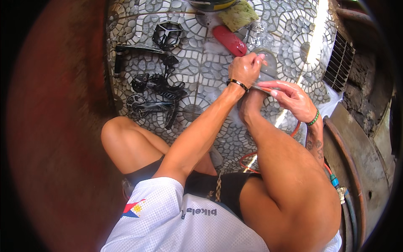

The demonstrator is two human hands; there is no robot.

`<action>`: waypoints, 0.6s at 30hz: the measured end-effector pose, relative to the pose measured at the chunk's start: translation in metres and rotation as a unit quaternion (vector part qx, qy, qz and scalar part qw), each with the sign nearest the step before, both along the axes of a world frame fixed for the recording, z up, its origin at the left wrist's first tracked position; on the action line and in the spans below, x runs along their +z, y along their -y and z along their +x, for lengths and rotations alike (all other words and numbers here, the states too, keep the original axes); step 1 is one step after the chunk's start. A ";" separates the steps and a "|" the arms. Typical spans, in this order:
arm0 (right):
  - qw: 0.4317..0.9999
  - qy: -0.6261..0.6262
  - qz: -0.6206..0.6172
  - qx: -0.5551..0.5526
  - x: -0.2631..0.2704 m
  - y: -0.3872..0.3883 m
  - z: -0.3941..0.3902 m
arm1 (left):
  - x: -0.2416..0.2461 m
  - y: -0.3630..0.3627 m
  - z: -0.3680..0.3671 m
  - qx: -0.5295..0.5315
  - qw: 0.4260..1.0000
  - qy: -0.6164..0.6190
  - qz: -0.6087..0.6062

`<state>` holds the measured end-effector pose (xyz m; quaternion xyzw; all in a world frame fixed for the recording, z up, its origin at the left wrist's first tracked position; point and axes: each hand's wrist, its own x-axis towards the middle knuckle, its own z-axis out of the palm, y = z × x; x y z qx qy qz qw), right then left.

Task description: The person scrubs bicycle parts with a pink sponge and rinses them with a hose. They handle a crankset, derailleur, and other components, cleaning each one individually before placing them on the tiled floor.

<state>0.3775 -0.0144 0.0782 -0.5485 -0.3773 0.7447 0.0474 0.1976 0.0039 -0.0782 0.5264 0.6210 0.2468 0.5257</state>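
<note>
My left hand (247,67) is curled with its fingers drawn in, above the grey slipper (267,72) on my right foot. Whether something small sits inside those fingers is hidden. Close by on the right, my right hand (292,97) pinches the end of an orange hose (266,89) between thumb and fingers. Clear water runs near the left hand and splashes on the pebble-mosaic floor (217,67) beyond the slipper. Just past the left hand lies a wet red elongated object (229,41), its exact kind unclear. A yellow-green sponge (238,15) rests behind it.
Wet black bicycle parts lie at left: a platform pedal (167,33), a crank arm (157,106) and a rear derailleur (163,86). A dark bucket (212,5) stands at the top. A metal drain grate (338,58) and a hose connector (334,180) are on the right.
</note>
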 end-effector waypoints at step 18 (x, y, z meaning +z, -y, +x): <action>0.971 -0.194 0.087 0.112 -0.057 -0.033 -0.083 | -0.018 0.078 -0.115 0.191 0.981 0.000 -0.033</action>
